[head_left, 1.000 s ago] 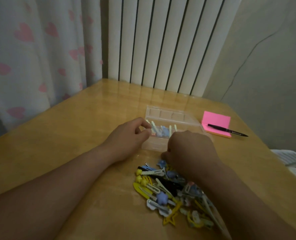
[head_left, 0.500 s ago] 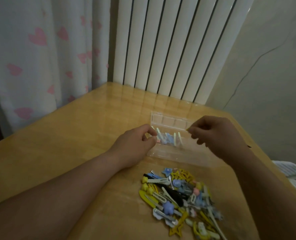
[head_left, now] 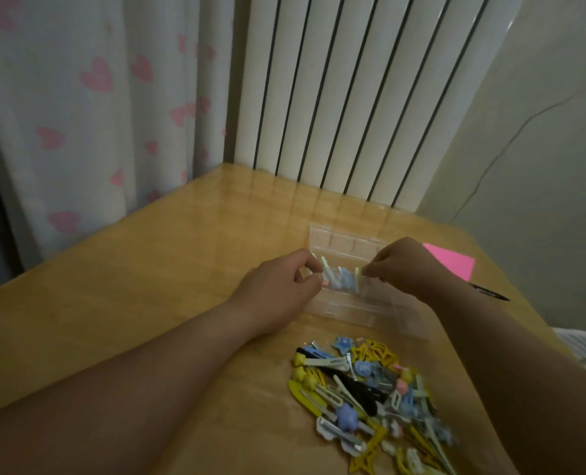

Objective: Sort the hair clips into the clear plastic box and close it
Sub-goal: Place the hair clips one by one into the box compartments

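The clear plastic box (head_left: pixel 360 311) lies open on the wooden table, its lid (head_left: pixel 339 240) folded back toward the radiator. Inside it stand a few pale green, pink and blue hair clips (head_left: pixel 341 282). My left hand (head_left: pixel 281 286) pinches the box's left edge beside those clips. My right hand (head_left: pixel 404 265) is over the box's right part and pinches a pale green clip (head_left: pixel 358 279) with its fingertips. A loose pile of yellow, blue, white and black hair clips (head_left: pixel 363 402) lies on the table nearer to me.
A pink sticky-note pad (head_left: pixel 452 264) and a black pen (head_left: pixel 490 292) lie right of the box, partly behind my right wrist. A white radiator (head_left: pixel 353 97) and a heart-print curtain (head_left: pixel 79 114) stand behind the table. White fabric (head_left: pixel 582 347) shows past the table's right edge.
My right hand rose from the pile, moved over the box and came down to the clips inside it. My left hand stayed at the box's left edge. The camera tilted up.
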